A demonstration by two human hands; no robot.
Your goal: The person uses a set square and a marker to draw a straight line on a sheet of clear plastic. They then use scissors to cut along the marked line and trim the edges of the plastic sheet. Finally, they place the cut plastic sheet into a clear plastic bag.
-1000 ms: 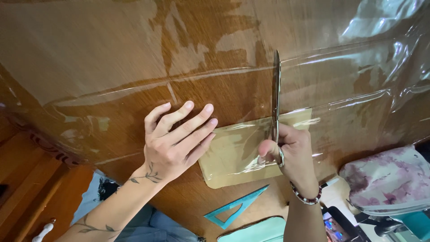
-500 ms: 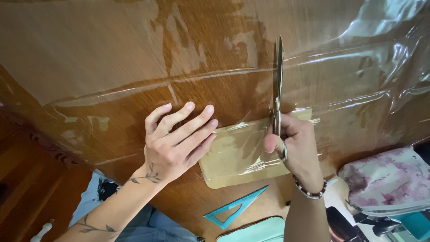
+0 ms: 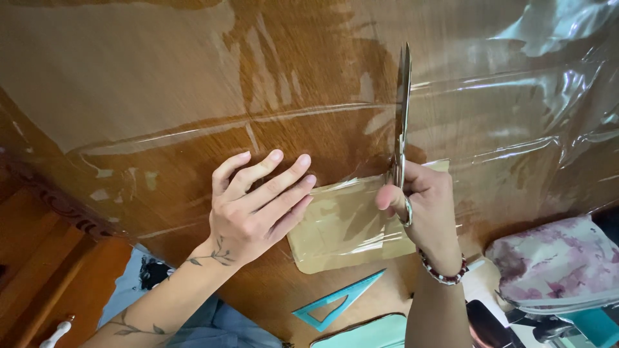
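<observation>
While left hand [image 3: 258, 206] presses flat on clear plastic sheet [image 3: 309, 129] mid-frame, fingers spread, I see right hand [image 3: 419, 203] gripping scissors [image 3: 403, 116], blades nearly closed, pointing up-frame. Wrapped tan book [image 3: 345, 225] lies between hands on tabletop [image 3: 161, 64]. Risk: slack film shifts, cut wanders.

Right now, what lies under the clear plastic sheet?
Under the clear plastic sheet lies the wooden table. The left hand covers whatever is beneath it.
</observation>
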